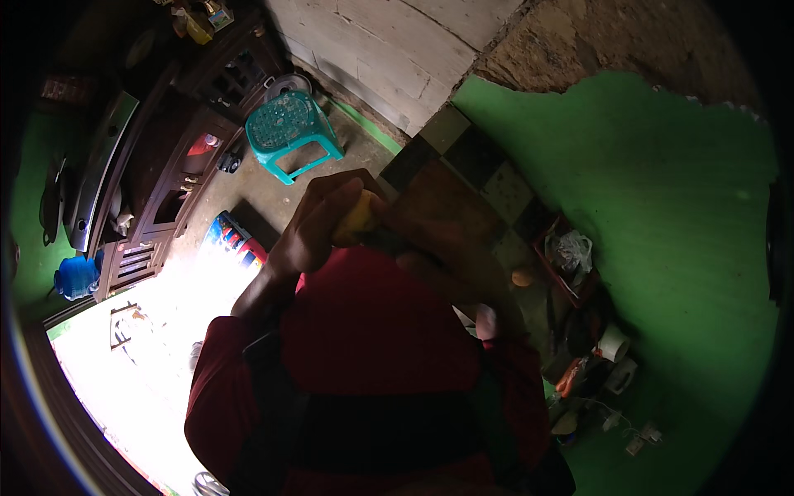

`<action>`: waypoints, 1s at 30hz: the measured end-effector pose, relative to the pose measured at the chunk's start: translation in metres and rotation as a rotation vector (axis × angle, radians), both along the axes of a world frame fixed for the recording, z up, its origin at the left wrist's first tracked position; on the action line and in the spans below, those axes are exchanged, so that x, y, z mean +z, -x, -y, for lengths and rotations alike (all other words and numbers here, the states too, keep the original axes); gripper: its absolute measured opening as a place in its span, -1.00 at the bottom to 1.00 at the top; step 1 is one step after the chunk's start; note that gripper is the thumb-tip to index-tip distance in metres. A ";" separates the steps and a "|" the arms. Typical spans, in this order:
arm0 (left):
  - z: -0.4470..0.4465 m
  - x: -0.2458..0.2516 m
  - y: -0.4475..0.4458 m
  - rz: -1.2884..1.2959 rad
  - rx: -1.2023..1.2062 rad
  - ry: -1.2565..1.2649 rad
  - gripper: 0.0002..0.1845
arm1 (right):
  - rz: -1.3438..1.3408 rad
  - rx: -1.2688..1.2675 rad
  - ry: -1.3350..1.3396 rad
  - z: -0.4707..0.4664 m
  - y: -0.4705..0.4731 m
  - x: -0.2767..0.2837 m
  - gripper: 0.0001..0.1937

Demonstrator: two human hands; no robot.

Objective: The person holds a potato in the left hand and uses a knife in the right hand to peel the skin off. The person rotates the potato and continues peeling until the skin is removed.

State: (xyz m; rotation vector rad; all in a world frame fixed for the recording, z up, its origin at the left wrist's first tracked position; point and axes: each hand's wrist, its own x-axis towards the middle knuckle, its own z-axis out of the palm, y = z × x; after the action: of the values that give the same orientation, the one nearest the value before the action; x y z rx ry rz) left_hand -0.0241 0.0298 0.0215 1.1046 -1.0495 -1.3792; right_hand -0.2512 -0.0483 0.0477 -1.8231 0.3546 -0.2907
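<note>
In front of my chest, my left hand [316, 223] is wrapped around a yellow fruit [358, 222], whose exact kind is hard to tell. My right hand [428, 248] lies in deep shadow to the right of it. From its fingers a dull grey blade, apparently a knife [379, 240], reaches to the fruit's lower side. The knife's handle is hidden in the dark hand. Beyond my hands is a tiled counter [490, 192] in light and dark squares. A small round orange-brown item [521, 277] rests on it at the right.
A turquoise plastic stool [291, 133] stands on the concrete floor, close to a dark wooden cabinet [180, 180]. On the right, a red tray [561, 285] bears a clear plastic bag [570, 251]. A white cup [614, 343] lies among clutter by the green wall [670, 217].
</note>
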 end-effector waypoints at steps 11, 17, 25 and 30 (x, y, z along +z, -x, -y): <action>0.011 -0.023 -0.009 -0.185 -0.074 -0.158 -0.36 | 0.046 -0.081 0.033 -0.003 -0.005 -0.014 -0.35; 0.047 -0.090 -0.018 -0.532 -0.165 -0.507 -0.22 | 0.251 -0.593 -0.464 -0.001 0.006 -0.080 -0.44; 0.052 -0.113 -0.023 -0.464 0.000 -0.591 -0.10 | 0.381 -1.110 -0.973 0.003 0.005 -0.112 -0.51; 0.053 -0.144 -0.016 -0.473 0.050 -0.612 0.03 | 0.022 -1.033 -0.667 -0.009 0.035 -0.125 -0.59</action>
State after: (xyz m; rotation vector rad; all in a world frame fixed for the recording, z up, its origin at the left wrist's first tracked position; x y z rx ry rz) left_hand -0.0083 -0.0235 -0.1223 1.1305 -0.2540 -1.8637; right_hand -0.2859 -0.0390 -0.0771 -0.8579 1.2110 -0.7853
